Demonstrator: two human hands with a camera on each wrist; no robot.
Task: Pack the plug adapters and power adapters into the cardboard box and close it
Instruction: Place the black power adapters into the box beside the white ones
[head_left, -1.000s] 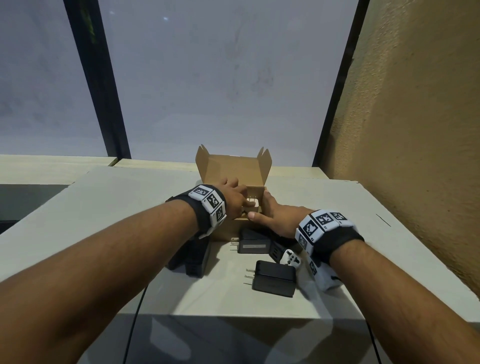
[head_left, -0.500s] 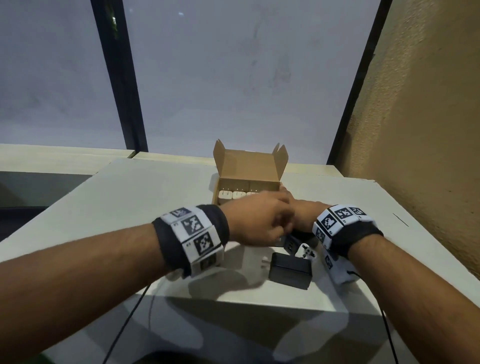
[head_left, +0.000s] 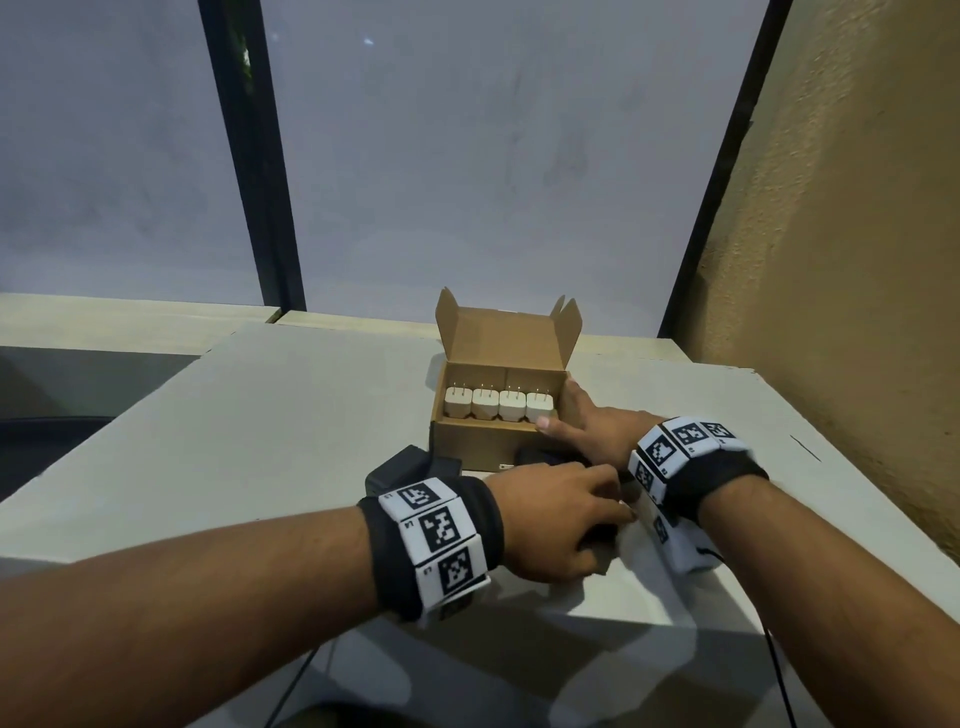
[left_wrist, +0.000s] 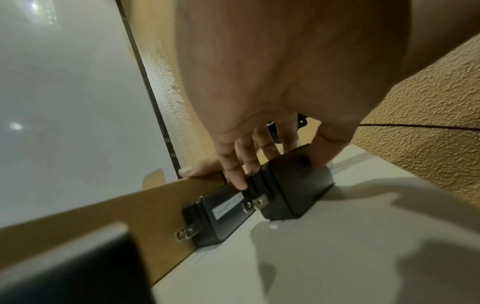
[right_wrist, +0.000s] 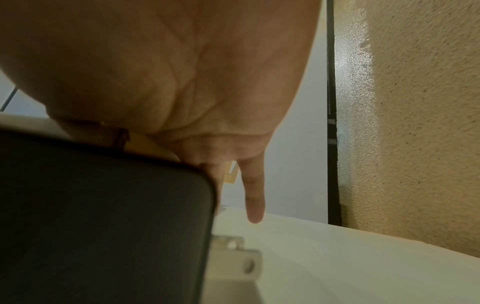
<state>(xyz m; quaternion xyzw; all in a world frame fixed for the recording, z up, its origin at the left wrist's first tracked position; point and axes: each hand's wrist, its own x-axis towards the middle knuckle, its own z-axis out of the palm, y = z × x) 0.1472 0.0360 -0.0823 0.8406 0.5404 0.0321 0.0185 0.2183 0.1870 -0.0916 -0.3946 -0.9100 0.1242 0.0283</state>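
Observation:
The open cardboard box (head_left: 483, 444) stands mid-table with its lid up, holding a row of several white plug adapters (head_left: 498, 405). My left hand (head_left: 566, 514) is in front of the box, thumb and fingers curled round a black power adapter (left_wrist: 296, 185) that lies on the table. A second black power adapter (left_wrist: 221, 216) lies against the box's front wall (left_wrist: 116, 216). A third black block (head_left: 400, 467) sits left of the box front. My right hand (head_left: 587, 426) rests on the box's right front corner, thumb on the rim, little finger (right_wrist: 253, 197) straight.
A rough tan wall (head_left: 831, 260) runs close along the right side of the white table (head_left: 260, 441). A window with a black frame (head_left: 249, 156) stands behind. A black cable (head_left: 291, 686) hangs below the table's front edge.
My left hand has left the box, come back toward me and taken hold of the black power adapter. The right hand has stayed at the box's right front corner.

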